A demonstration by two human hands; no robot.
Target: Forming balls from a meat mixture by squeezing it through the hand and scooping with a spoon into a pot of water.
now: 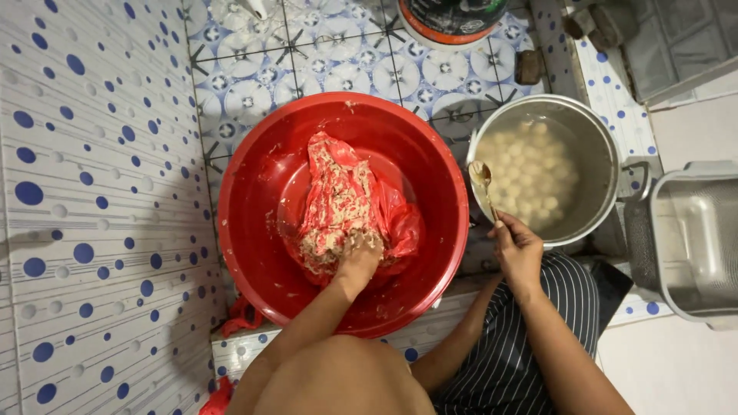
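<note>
The left hand point(358, 257) presses down into a pale, lumpy paste point(338, 207) spread over a crumpled red plastic bag point(396, 219), fingers buried in it and curled around a clump. Bag and paste lie inside a wide, glossy red plastic basin point(254, 177). Just right of the basin, the right hand point(516, 250) pinches the handle of a metal spoon point(483, 180), its bowl lifted over the rim of a steel pot point(600, 146). The pot holds cloudy liquid with small round pale balls point(530, 169). Both forearms reach forward from below, the left one sloping up from the knee.
</note>
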